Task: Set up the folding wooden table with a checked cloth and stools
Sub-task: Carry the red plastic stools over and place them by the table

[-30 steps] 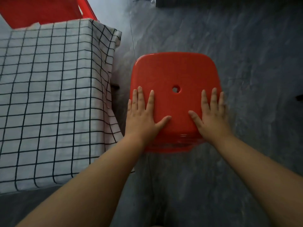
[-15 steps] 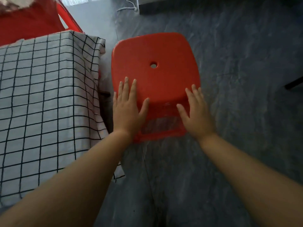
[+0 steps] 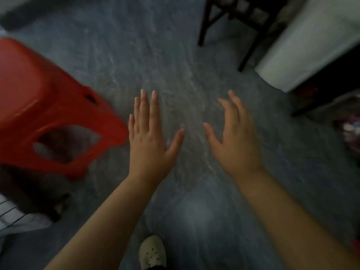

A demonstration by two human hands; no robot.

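Both hands have come off the red stool [image 3: 39,106], which stands on the floor near the checked cloth [image 3: 17,217]. The left hand [image 3: 150,145] and right hand [image 3: 235,145] hover beside the stool, fingers [image 3: 145,110] spread, holding nothing. This stool seems placed.

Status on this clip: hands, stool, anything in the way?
Left hand and right hand open, empty. Red stool beside left hand, blurred. Dark chair legs ahead right.

Both hands off the red stool [image 3: 39,106], left hand [image 3: 150,141] and right hand [image 3: 235,141] now spread over bare floor [image 3: 175,55], stool swung to view's left
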